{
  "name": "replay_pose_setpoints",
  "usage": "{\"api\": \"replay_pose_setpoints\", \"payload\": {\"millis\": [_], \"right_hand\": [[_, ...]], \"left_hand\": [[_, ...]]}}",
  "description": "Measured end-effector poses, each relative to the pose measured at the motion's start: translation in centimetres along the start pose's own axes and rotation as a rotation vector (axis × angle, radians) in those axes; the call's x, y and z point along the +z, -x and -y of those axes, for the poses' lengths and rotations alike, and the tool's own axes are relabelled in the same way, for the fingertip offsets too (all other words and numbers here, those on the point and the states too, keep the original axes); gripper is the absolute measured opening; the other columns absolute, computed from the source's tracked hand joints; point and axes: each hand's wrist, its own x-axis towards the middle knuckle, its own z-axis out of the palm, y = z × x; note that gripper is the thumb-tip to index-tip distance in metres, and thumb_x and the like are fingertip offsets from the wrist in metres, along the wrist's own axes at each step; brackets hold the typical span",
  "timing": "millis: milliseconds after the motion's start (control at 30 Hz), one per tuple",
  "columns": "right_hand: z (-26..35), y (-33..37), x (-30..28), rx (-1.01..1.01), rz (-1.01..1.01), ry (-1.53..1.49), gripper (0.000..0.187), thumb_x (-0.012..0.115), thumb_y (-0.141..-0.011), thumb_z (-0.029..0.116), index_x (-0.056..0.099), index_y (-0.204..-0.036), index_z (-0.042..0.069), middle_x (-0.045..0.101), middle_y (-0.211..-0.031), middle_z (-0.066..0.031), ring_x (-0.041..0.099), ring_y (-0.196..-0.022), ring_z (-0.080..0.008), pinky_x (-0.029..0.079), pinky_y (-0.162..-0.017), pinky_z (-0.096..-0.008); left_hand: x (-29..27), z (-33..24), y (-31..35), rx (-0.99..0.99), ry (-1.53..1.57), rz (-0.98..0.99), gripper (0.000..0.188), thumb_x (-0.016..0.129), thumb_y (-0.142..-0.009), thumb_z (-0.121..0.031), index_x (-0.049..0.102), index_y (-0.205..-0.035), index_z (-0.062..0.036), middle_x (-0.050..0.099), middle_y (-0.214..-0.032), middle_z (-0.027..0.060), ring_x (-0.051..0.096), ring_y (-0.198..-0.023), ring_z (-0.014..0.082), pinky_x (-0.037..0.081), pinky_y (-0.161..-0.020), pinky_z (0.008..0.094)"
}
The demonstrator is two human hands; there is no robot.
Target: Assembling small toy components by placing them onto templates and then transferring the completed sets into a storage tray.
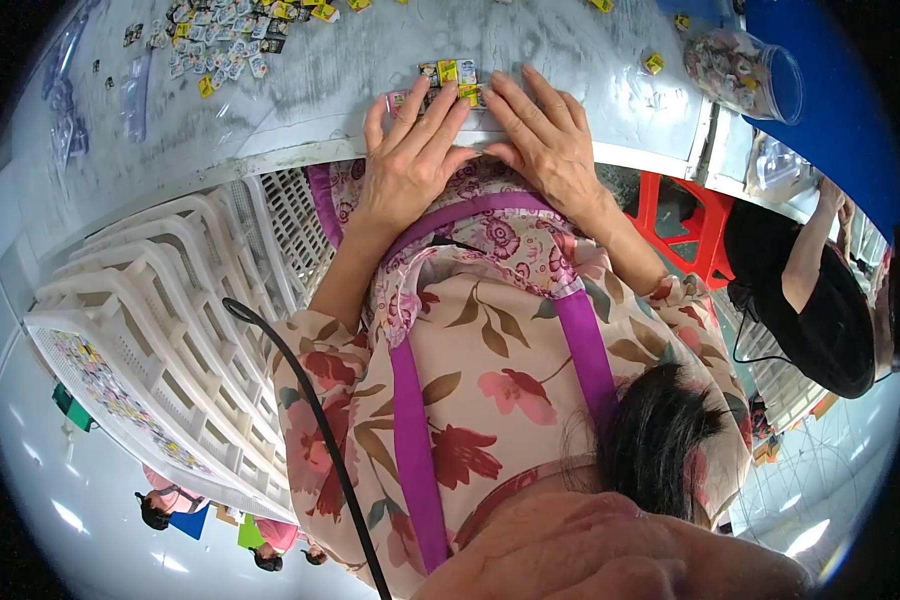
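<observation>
A small cluster of flat, square printed pieces (448, 72), some yellow and some white or dark, lies near the front edge of the worn grey table (320, 95). My left hand (410, 160) lies at its left side, fingers stretched out, the fingertips touching the nearest pieces and covering part of them. From the right my right hand (550, 145) rests on the table, its fingers extended and its index fingertip at the edge of the cluster. The two thumbs come close together at the table edge. Neither hand grips anything that I can see.
A heap of similar small pieces (215, 38) spreads over the far left, beside a clear plastic bag (135, 98). A clear jar (740, 75) of pieces lies on its side at right. White plastic crates (150, 300) stack at left. A person in black (810, 290) is at right.
</observation>
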Motion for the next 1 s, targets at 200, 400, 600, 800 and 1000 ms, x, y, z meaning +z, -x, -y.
{"api": "replay_pose_setpoints", "payload": {"millis": [200, 400, 600, 800, 1000], "right_hand": [[-0.4, -0.2, -0.1, 0.005, 0.022, -0.053, 0.066, 0.070, -0.084, 0.040, 0.052, -0.141, 0.010, 0.049, -0.148, -0.0091, 0.044, -0.137, -0.0352, 0.038, -0.108, -0.0490], [-0.8, -1.4, -0.3, 0.042, -0.072, -0.214, 0.068, 0.077, -0.079, 0.028, 0.052, -0.138, 0.007, 0.053, -0.143, -0.0113, 0.047, -0.133, -0.0356, 0.039, -0.107, -0.0487], [-0.6, -2.4, 0.2, -0.003, -0.074, -0.225, 0.068, 0.082, -0.073, 0.021, 0.056, -0.134, 0.007, 0.057, -0.138, -0.0090, 0.051, -0.129, -0.0323, 0.040, -0.106, -0.0483], [-0.2, -3.3, 0.7, -0.015, -0.071, -0.239, 0.061, 0.082, -0.071, 0.017, 0.061, -0.127, 0.006, 0.059, -0.135, -0.0086, 0.053, -0.127, -0.0307, 0.041, -0.105, -0.0473], [-0.3, -3.4, 1.0, -0.003, -0.067, -0.244, 0.057, 0.081, -0.071, 0.016, 0.063, -0.124, 0.005, 0.060, -0.134, -0.0085, 0.053, -0.126, -0.0302, 0.042, -0.105, -0.0464]], "left_hand": [[-0.4, 0.3, 0.1, -0.008, 0.023, 0.027, 0.057, 0.079, -0.077, -0.029, 0.064, -0.128, -0.0100, 0.057, -0.140, 0.0054, 0.047, -0.136, 0.0248, 0.023, -0.114, 0.0541], [-1.6, 1.0, 0.6, -0.085, 0.052, -0.202, 0.043, 0.077, -0.080, -0.023, 0.069, -0.121, -0.0111, 0.064, -0.132, 0.0054, 0.052, -0.132, 0.0268, 0.020, -0.114, 0.0544], [-0.6, 1.6, 0.7, -0.052, -0.044, -0.137, 0.035, 0.075, -0.083, -0.018, 0.071, -0.116, -0.0108, 0.067, -0.126, 0.0045, 0.054, -0.129, 0.0257, 0.021, -0.113, 0.0524], [-0.8, 1.8, -0.5, -0.081, -0.004, -0.176, 0.023, 0.074, -0.083, -0.013, 0.074, -0.106, -0.0115, 0.070, -0.118, 0.0010, 0.059, -0.122, 0.0224, 0.024, -0.111, 0.0518], [-1.7, 1.7, -1.3, -0.087, 0.000, -0.136, 0.018, 0.073, -0.082, -0.013, 0.076, -0.100, -0.0111, 0.071, -0.113, -0.0023, 0.061, -0.117, 0.0204, 0.023, -0.111, 0.0517]]}}
